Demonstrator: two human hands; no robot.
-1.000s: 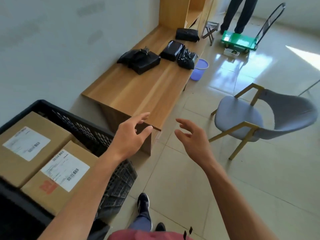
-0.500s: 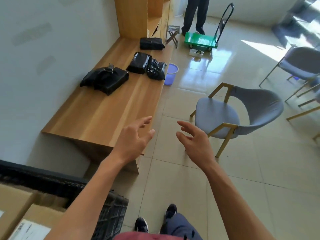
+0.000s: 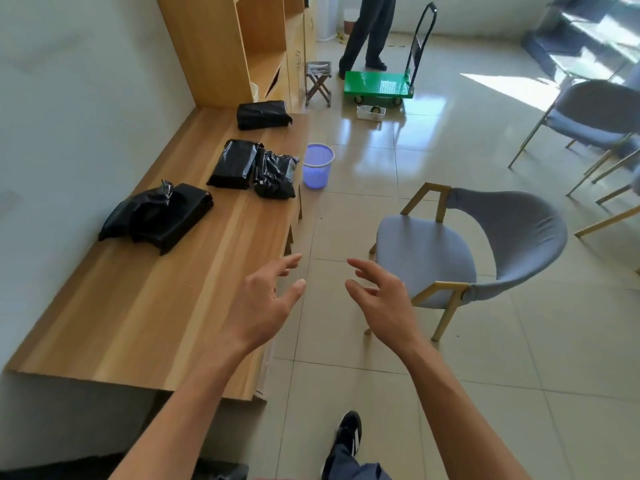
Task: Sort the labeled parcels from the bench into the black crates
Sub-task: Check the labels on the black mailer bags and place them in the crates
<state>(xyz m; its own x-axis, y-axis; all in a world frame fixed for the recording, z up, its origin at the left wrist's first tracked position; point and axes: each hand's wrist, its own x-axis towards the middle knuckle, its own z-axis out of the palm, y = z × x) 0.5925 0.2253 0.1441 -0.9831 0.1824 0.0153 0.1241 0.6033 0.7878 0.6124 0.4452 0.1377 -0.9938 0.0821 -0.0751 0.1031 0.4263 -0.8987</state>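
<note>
Head view: the long wooden bench [image 3: 166, 306] ran along the pale wall on my left, with a tall wooden shelving unit [image 3: 242, 46] standing at its far end. The floor was glossy beige tile. A lilac mesh wastebasket [image 3: 317, 165] stood on the floor just beside the bench edge. A grey padded chair [image 3: 467, 251] with wooden legs stood to my right, and more chairs of the same kind stood near the right edge. Farther off sat a green platform trolley [image 3: 379, 85], a small folding stool [image 3: 318, 81], a small white basket [image 3: 371, 112], and another person's dark trouser legs [image 3: 370, 32]. My own shoe [image 3: 348, 434] showed at the bottom. Parcels on the bench, all wrapped in black plastic: the nearest parcel [image 3: 156, 216], a bunched bundle toward the wall side; a middle pair, one smooth parcel [image 3: 235, 164] touching one crumpled parcel [image 3: 275, 173]; and the far parcel [image 3: 264, 115] near the shelving. No labels were legible. My left hand [image 3: 259, 303] hung over the bench's near front edge, fingers [image 3: 287, 265] spread and loosely bent, holding nothing. My right hand [image 3: 381, 299] hung over the floor, facing it, fingers apart, likewise empty. All parcels lay well ahead of both hands, untouched; the nearest sat forward and left of my left hand.
</note>
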